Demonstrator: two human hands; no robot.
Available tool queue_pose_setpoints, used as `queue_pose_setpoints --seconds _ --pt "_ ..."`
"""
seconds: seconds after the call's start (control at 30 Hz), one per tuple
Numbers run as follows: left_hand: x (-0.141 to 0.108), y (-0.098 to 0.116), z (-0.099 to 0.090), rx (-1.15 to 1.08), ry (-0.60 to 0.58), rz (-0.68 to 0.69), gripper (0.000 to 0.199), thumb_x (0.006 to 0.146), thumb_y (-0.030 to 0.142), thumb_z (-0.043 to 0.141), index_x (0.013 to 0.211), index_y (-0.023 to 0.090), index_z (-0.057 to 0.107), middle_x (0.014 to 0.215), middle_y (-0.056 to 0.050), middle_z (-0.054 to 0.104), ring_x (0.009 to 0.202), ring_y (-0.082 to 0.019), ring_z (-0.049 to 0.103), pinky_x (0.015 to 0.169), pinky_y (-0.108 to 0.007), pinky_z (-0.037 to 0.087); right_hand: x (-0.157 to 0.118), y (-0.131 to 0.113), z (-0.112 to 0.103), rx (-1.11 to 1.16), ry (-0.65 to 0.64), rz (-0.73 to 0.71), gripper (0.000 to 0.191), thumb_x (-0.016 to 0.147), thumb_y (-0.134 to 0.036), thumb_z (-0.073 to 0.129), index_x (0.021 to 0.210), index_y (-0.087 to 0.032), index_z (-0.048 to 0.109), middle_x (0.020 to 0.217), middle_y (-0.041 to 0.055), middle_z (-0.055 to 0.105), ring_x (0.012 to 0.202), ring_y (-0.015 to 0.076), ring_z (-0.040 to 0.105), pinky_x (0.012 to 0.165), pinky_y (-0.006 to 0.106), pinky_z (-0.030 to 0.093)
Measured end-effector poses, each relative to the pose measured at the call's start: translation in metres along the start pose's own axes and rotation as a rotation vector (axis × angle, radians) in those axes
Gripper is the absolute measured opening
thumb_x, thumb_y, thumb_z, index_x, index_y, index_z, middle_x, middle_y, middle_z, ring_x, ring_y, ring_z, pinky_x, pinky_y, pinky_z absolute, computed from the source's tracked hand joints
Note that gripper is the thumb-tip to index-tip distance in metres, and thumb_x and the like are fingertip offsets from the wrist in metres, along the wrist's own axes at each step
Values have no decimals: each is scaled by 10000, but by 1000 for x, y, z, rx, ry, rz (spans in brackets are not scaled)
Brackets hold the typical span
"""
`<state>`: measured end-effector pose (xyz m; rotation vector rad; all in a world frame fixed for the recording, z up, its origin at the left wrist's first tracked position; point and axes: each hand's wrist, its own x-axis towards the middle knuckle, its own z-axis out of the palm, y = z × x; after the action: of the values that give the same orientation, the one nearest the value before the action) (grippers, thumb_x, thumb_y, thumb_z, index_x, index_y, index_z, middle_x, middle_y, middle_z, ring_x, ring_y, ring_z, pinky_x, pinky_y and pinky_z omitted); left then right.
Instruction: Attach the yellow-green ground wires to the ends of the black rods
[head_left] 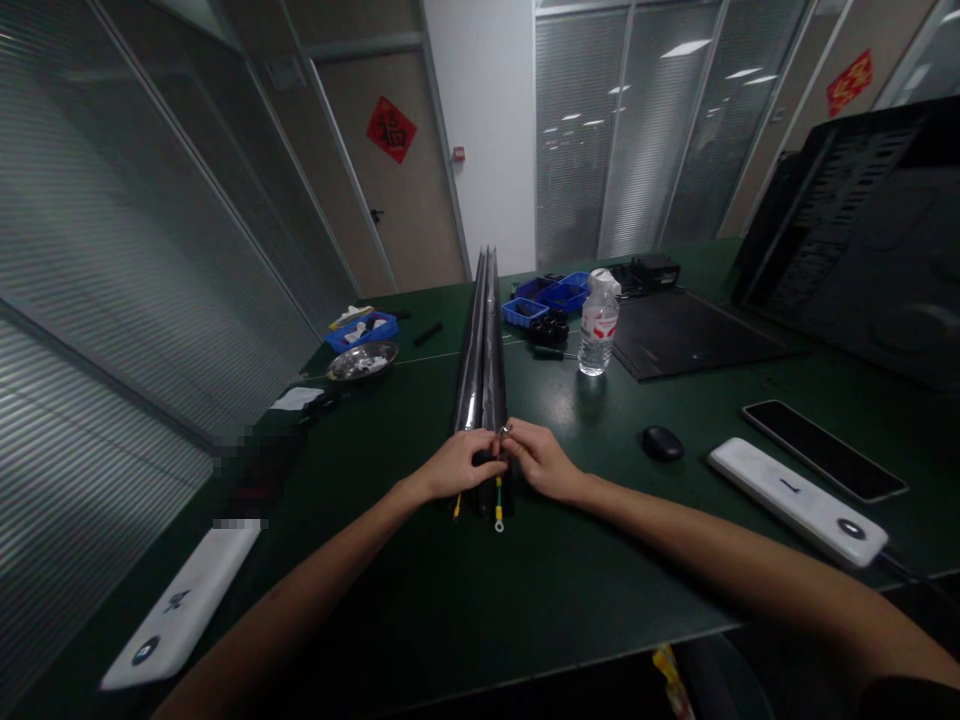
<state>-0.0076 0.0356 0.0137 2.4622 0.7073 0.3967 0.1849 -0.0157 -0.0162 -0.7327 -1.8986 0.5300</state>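
Two long dark rails [471,380] in shiny wrapping lie side by side, running away from me across the green table [405,610]. Both my hands meet over their near ends. My left hand [461,463] reaches across the rails, thumb and fingers closed around something hidden from view. Right beside it, my right hand [541,458] pinches a small shiny metal piece [505,431] too small to name. Below the fingers a green-and-yellow wire [499,492] hangs out, ending in a ring terminal [499,525]. A second yellow wire end [457,508] pokes out to the left.
Right of the rails stand a water bottle [598,325], blue bins [551,293], a screwdriver [550,352], a mouse [662,443], a white device [796,500] and a phone-like slab [823,449]. To the left are a metal bowl [363,362], a blue basket [361,333] and another white device [184,605].
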Motion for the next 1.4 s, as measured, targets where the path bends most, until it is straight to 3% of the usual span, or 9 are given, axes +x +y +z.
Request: queue_pose_setpoints --seconds 0.13,0.53,0.7,0.83,1.2,1.4 --pt "0 0 0 13 -12 -21 201 870 340 644 784 173 573 919 -31 639 854 -191 600 833 -311 472 4 -1 -2 85 -63 13 307 1044 -307 404 833 -179 587 853 38 563 795 169 556 753 294 465" --pt "-1 -4 0 -58 -53 0 104 901 259 605 895 179 672 1018 -28 654 935 -188 620 881 -287 464 -2 -3 4 -109 -23 20 247 1030 -263 435 837 -181 565 808 26 550 738 157 532 683 274 424" --pt "0 0 1 7 0 0 188 874 301 646 771 169 561 868 -7 627 828 -177 603 799 -283 461 2 2 0 50 -3 1 304 1044 -314 404 852 -181 599 847 42 555 804 177 549 746 299 457" --pt "0 -1 2 12 -1 -4 202 866 304 652 758 170 547 904 -19 634 848 -184 605 818 -289 464 5 7 -2 117 -51 7 326 1040 -338 420 831 -179 612 841 32 542 793 170 549 746 298 458" --pt "0 -5 0 -90 -84 -36 151 910 291 603 934 173 692 1042 -41 652 949 -193 613 909 -301 466 -1 -2 4 -82 -42 58 252 1034 -289 427 866 -178 578 835 37 577 752 163 536 721 284 441" --pt "-1 0 0 -17 -31 -18 177 893 330 635 819 171 617 948 -29 642 891 -191 610 863 -308 471 3 4 0 73 -31 35 293 1042 -302 416 850 -177 599 856 34 554 798 167 544 759 293 447"
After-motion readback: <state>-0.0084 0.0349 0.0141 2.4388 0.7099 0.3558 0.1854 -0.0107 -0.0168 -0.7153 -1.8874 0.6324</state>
